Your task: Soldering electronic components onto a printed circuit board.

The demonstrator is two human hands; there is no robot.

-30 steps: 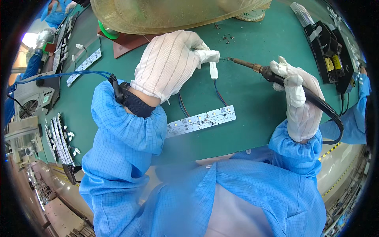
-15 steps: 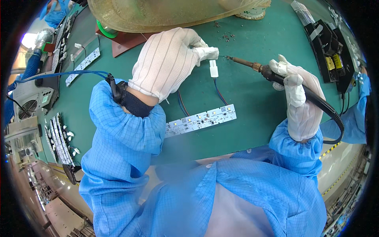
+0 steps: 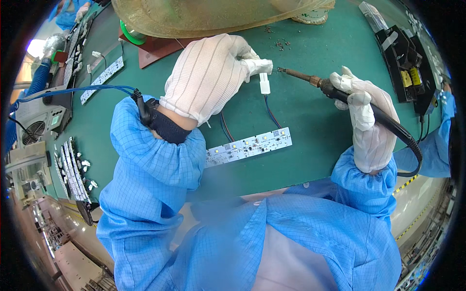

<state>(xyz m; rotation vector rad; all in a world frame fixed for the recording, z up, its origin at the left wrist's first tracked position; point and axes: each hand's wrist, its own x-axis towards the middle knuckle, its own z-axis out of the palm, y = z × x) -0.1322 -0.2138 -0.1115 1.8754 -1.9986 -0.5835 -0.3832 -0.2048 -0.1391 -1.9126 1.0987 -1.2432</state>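
Observation:
My left hand (image 3: 211, 80), in a white striped glove, is closed in a pinch at the table's middle. A thin solder wire (image 3: 180, 44) runs from a green-rimmed spool (image 3: 131, 33) toward it, and its fine end shows at the fingertips. Just below those fingertips lies a white connector (image 3: 264, 84), wired to a white LED circuit board strip (image 3: 250, 146). The strip's left end is hidden behind my left sleeve. My gloved right hand (image 3: 366, 104) is wrapped round a black-handled soldering iron (image 3: 335, 91). The iron's tip points left, close to the left fingertips.
A yellowed translucent shield (image 3: 208, 22) hangs over the far edge. Solder bits (image 3: 280, 46) lie beyond the iron. A black iron holder (image 3: 405, 63) stands at right. Another LED strip (image 3: 103, 80) and stacked strips (image 3: 73, 169) lie left. A blue cord (image 3: 73, 91) runs to my left wrist.
My left hand has shifted very slightly right, nearer the iron's tip. The connector and strip appear slightly right too. The right hand keeps its hold on the soldering iron.

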